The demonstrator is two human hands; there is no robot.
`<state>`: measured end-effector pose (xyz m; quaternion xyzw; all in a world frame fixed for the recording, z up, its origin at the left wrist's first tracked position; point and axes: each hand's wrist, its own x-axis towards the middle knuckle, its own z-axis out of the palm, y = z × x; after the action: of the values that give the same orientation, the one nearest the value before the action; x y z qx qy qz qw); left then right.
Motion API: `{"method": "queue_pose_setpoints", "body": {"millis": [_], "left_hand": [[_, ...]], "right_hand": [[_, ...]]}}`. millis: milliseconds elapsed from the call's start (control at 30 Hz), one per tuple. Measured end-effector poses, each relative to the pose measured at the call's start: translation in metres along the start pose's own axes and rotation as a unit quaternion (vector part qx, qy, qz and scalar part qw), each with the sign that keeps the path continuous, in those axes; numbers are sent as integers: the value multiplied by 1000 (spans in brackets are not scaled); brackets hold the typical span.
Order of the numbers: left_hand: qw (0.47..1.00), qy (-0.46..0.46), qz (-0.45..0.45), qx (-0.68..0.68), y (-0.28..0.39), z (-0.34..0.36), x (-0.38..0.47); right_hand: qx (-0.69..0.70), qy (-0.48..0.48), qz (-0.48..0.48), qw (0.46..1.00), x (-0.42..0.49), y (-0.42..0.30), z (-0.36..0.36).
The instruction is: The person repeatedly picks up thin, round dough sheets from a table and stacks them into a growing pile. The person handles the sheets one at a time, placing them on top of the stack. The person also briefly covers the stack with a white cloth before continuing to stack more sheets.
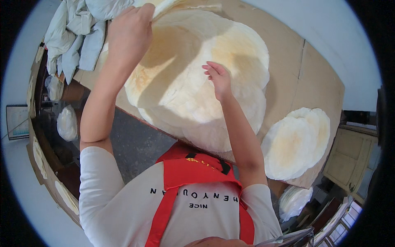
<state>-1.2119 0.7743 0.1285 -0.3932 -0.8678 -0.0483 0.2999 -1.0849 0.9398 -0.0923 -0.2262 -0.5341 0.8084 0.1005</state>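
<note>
My left hand [131, 32] is raised at the far left of the table, its fingers closed on the edge of a thin round flatbread [166, 6]. Most of that flatbread lies beyond the picture's top rim. Over the middle of a wide pile of overlapping flatbreads [197, 40] hovers my right hand [219, 78], fingers slightly bent and holding nothing. The pile is pale with browned patches, and shadows from my arms fall across it. Whether my right hand touches the pile I cannot tell.
The pile rests on a brown table [285, 61] and overhangs its near edge. A smaller stack of flatbreads [293, 143] lies at the right corner. Pale cloths [81, 31] hang over the left end. Bagged goods [68, 123] stand beyond it; another plastic bag [294, 200] sits below right.
</note>
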Motion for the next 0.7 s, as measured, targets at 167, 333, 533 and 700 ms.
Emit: {"method": "queue_pose_setpoints", "body": {"millis": [167,333,533,700], "left_hand": [[975,-101,-165,-107,-100,40,15],[985,-9,-84,154,-121,-53,6],[976,-129,-61,165,-13,-17,-47],[965,-261,-40,-14,54,114,-150]], "right_hand": [[-66,-61,68,994,16,10,33],[-134,35,2,990,35,34,57],[-255,29,62,965,48,16,43],[-323,-46,64,943,45,24,54]]}}
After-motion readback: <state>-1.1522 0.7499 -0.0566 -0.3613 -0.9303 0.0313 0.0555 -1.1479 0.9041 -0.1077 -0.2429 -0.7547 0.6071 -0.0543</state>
